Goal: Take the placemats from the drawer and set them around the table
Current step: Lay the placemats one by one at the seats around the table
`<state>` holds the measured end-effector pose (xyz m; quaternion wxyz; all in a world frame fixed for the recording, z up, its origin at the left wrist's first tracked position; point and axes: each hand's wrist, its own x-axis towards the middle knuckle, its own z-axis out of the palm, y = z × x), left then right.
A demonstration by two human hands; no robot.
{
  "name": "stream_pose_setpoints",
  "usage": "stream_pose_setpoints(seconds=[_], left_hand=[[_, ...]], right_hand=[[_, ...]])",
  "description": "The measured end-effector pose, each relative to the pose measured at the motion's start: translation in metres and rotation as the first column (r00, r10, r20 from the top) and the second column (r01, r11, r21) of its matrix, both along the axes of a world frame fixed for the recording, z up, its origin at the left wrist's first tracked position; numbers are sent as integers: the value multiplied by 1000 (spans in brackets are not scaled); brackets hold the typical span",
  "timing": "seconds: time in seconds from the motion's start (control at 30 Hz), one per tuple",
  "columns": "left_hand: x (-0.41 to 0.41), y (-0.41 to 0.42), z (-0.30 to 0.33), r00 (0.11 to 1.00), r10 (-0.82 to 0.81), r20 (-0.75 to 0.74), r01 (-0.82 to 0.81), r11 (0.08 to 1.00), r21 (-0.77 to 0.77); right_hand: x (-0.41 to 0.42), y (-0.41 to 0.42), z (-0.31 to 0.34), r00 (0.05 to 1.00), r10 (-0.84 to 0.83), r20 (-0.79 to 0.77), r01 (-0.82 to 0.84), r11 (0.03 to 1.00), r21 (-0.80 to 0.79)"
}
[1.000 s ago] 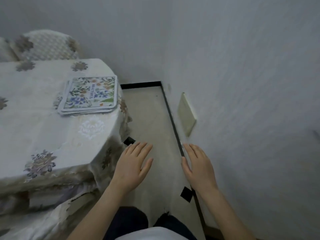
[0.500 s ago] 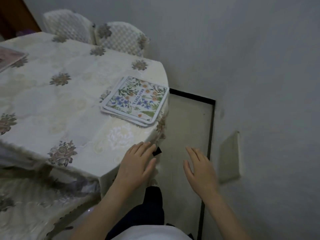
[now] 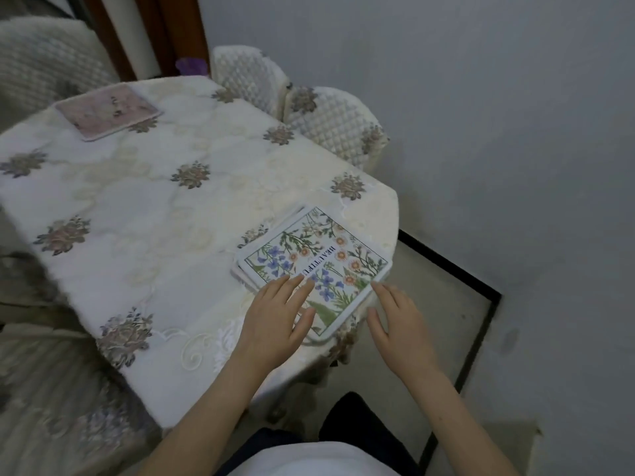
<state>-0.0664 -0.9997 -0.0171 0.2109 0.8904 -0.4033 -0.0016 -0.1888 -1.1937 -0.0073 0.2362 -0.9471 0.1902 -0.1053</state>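
Reaching for the stack of floral placemats (image 3: 318,261) at lower right of centre on the table (image 3: 144,214), my left hand (image 3: 275,321) lies flat and open on its near corner; my right hand (image 3: 398,324), open and empty, hovers just off its right edge. The stack's long axis runs diagonally toward upper right. Half a second ago both hands were short of it. One pink placemat (image 3: 106,111) sits upper left.

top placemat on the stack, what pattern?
White with blue and orange flowers, top placemat; head view.
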Motion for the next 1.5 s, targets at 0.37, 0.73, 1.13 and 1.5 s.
stream_pose_setpoints(seconds=[0.37,0.73,1.13,1.5], left_hand=[[21,-69,-36,869,490,-72,-479,868,127],[46,-90,-91,405,830,-384,-768,536,350],[45,-115,-107,188,831,-523,-934,316,165],[50,-106,-94,38,471,-881,-984,170,49]], right_hand=[[132,-113,-15,881,472,-19,-471,881,49],[237,-164,-95,742,525,-417,-545,834,82],[250,-180,-114,771,524,-361,-458,851,256],[261,-198,-97,726,605,-328,-318,718,619]])
